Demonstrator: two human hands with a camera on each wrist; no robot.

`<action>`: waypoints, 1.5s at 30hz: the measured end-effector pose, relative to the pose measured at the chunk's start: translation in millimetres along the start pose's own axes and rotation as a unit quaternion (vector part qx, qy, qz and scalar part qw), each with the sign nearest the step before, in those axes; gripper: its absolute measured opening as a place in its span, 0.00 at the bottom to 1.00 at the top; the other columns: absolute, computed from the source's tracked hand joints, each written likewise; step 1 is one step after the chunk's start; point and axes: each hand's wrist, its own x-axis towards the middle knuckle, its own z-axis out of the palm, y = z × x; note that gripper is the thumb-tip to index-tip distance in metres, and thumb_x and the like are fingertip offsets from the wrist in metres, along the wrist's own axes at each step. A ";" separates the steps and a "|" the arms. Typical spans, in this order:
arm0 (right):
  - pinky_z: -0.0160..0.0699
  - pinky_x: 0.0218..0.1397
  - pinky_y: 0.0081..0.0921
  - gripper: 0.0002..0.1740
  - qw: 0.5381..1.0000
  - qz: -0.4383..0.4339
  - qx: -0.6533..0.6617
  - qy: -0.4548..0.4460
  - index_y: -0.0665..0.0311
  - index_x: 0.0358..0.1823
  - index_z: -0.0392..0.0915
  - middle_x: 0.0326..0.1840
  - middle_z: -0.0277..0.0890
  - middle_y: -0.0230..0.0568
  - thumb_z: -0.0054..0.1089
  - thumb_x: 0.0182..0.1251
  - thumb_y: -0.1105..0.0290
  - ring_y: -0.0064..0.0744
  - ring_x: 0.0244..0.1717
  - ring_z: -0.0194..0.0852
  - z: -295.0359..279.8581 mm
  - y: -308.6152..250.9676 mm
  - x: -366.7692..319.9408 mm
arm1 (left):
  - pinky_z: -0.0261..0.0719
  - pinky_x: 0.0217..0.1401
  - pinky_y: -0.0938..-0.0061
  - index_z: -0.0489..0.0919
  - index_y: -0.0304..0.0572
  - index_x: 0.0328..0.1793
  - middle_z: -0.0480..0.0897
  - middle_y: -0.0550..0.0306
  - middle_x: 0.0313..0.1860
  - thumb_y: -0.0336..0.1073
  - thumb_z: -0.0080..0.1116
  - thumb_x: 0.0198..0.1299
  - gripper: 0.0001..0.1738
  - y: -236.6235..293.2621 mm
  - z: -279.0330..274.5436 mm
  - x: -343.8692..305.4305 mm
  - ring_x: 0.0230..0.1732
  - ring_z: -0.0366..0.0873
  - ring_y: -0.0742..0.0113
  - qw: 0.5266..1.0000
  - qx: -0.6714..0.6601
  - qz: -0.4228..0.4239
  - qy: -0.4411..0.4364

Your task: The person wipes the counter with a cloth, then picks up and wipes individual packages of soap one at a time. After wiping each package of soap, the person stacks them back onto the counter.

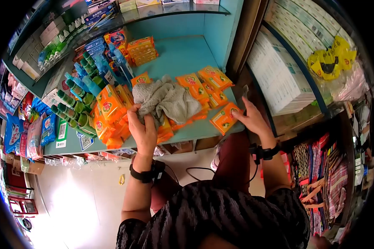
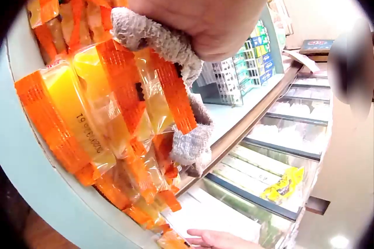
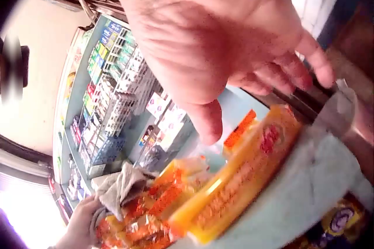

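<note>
Bunched grey cloth [image 1: 170, 99] is gripped by my left hand [image 1: 143, 132], over a spread of orange-wrapped packets [image 1: 192, 85] on the green shelf. In the left wrist view the cloth [image 2: 160, 36] hangs from my curled fingers above several packets [image 2: 76, 115] with clear wrapping. My right hand [image 1: 255, 119] is at a single orange packet [image 1: 224, 119] near the shelf's right front edge, thumb at its end. In the right wrist view this hand [image 3: 216, 33] has its fingers spread above the tilted packet [image 3: 245, 173]. Clear plastic [image 3: 339, 109] shows near its little finger.
Green bottles [image 1: 77, 93] and blue spray bottles [image 1: 120, 62] stand left of the packets. Stacked orange packets [image 1: 142, 50] sit farther back. A glass shelf [image 1: 162, 11] overhangs the back. White boxes [image 1: 278, 70] and a yellow bag [image 1: 332, 58] are at the right.
</note>
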 end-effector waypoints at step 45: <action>0.64 0.64 0.26 0.38 0.831 -0.185 0.520 -0.063 0.71 0.71 0.52 0.63 0.66 0.41 0.58 0.70 0.56 0.27 0.61 0.65 32.6 -112.0 -72.6 | 0.72 0.60 0.67 0.69 0.36 0.66 0.76 0.46 0.56 0.39 0.59 0.64 0.27 120.3 33.0 -31.9 0.58 0.74 0.57 0.925 -0.292 -0.172 -0.172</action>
